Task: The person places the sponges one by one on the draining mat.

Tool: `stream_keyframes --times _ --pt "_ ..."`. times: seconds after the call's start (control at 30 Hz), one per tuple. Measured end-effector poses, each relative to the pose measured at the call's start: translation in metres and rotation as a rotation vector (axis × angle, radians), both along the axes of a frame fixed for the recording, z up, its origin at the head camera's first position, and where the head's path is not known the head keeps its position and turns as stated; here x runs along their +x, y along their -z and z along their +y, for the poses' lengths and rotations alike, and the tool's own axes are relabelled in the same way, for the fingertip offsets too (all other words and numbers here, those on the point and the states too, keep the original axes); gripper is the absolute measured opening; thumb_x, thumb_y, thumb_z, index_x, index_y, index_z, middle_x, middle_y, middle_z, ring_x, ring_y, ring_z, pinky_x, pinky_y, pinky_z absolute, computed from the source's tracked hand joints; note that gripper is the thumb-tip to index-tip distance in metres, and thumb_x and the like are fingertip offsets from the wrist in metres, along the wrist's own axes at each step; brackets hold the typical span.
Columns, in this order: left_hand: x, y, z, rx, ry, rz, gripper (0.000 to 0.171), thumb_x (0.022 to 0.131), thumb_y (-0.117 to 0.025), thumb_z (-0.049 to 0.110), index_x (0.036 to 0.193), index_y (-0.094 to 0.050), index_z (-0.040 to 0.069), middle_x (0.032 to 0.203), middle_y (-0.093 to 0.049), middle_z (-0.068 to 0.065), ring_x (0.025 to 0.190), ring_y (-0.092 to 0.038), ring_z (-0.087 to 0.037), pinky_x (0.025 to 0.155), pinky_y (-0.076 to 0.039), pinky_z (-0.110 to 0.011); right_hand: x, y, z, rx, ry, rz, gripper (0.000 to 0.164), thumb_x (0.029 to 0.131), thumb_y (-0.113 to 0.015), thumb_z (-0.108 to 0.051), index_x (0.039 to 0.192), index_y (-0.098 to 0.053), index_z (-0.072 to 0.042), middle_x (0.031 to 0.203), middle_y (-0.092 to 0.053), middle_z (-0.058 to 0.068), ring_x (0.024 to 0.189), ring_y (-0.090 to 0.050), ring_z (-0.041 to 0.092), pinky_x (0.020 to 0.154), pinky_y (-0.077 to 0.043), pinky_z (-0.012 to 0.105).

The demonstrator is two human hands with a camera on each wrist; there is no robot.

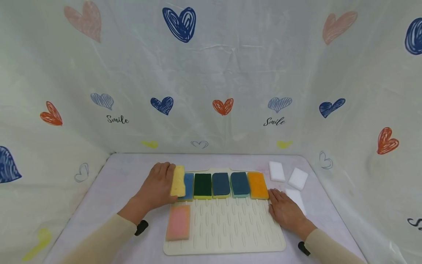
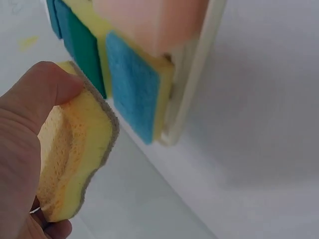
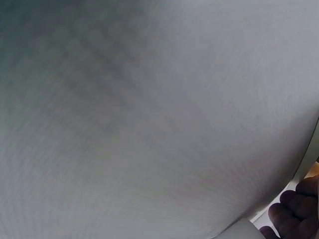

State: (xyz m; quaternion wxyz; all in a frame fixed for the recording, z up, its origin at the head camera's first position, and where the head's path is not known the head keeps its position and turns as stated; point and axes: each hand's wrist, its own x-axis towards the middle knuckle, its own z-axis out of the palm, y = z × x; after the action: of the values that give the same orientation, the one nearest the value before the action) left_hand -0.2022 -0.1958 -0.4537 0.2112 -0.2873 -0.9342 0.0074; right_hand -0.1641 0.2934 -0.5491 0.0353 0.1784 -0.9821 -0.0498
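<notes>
My left hand grips a yellow sponge by its edges, at the back left corner of a cream ridged mat. In the left wrist view this sponge has wavy sides and a thin grey-brown layer, with the thumb on its upper edge. It partly covers a blue sponge in the head view. To the right in the row lie a dark green sponge, two dark blue ones and an orange sponge. My right hand rests at the mat's right edge, fingertips beside the orange sponge.
A pink sponge lies at the mat's left side, in front of the row. White rectangular blocks lie on the table right of the mat, one partly behind the right hand. A curtain with printed hearts surrounds the table.
</notes>
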Motion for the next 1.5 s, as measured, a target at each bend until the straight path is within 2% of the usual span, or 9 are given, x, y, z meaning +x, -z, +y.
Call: stream_keyframes --times 0.23,0.47,0.6,0.87,1.23,1.5 --pt "0.008 0.010 0.020 -0.029 0.054 0.005 0.116 0.063 -0.094 0.064 0.138 -0.046 -0.010 0.128 -0.053 -0.025 0.119 -0.050 -0.039 0.112 -0.044 -0.054 -0.001 0.002 0.000 -0.005 -0.010 0.021 0.058 0.105 -0.062 -0.027 0.148 -0.052 0.009 0.152 -0.055 0.024 0.143 -0.053 0.040 0.121 -0.042 0.055" --pt "0.024 0.018 0.041 0.022 0.104 -0.039 0.115 0.064 -0.093 0.064 0.139 -0.046 -0.010 0.128 -0.054 -0.024 0.119 -0.051 -0.038 0.112 -0.044 -0.053 -0.001 0.002 0.001 -0.013 -0.008 0.016 0.057 0.105 -0.061 -0.027 0.148 -0.052 0.009 0.152 -0.055 0.024 0.143 -0.053 0.040 0.121 -0.042 0.055" --pt "0.036 0.019 0.054 0.005 0.108 -0.109 0.115 0.069 -0.087 0.069 0.143 -0.046 -0.008 0.132 -0.054 -0.022 0.123 -0.052 -0.037 0.113 -0.045 -0.052 0.000 -0.001 0.000 -0.017 -0.010 0.010 0.057 0.104 -0.062 -0.026 0.148 -0.052 0.010 0.152 -0.055 0.025 0.143 -0.053 0.040 0.120 -0.042 0.055" --pt "0.057 0.025 0.072 -0.056 0.119 -0.316 0.111 0.078 -0.078 0.073 0.151 -0.044 -0.003 0.141 -0.053 -0.018 0.128 -0.050 -0.032 0.117 -0.042 -0.050 0.002 -0.004 -0.001 -0.010 -0.005 0.010 0.058 0.104 -0.063 -0.027 0.148 -0.052 0.010 0.152 -0.055 0.024 0.143 -0.053 0.040 0.120 -0.042 0.055" --pt "0.058 0.045 0.078 -0.080 0.111 -0.393 0.110 0.080 -0.073 0.077 0.154 -0.046 0.001 0.141 -0.054 -0.014 0.128 -0.050 -0.028 0.119 -0.041 -0.051 0.001 -0.004 -0.001 -0.017 -0.001 0.002 0.057 0.105 -0.062 -0.026 0.148 -0.052 0.010 0.152 -0.055 0.025 0.143 -0.052 0.040 0.121 -0.042 0.055" --pt "0.058 0.049 0.077 -0.109 0.084 -0.419 0.111 0.080 -0.072 0.080 0.155 -0.045 0.002 0.143 -0.053 -0.013 0.131 -0.050 -0.029 0.120 -0.041 -0.050 0.001 -0.001 0.000 -0.014 -0.018 0.020 0.057 0.104 -0.062 -0.026 0.147 -0.053 0.010 0.151 -0.056 0.025 0.142 -0.054 0.040 0.120 -0.043 0.055"
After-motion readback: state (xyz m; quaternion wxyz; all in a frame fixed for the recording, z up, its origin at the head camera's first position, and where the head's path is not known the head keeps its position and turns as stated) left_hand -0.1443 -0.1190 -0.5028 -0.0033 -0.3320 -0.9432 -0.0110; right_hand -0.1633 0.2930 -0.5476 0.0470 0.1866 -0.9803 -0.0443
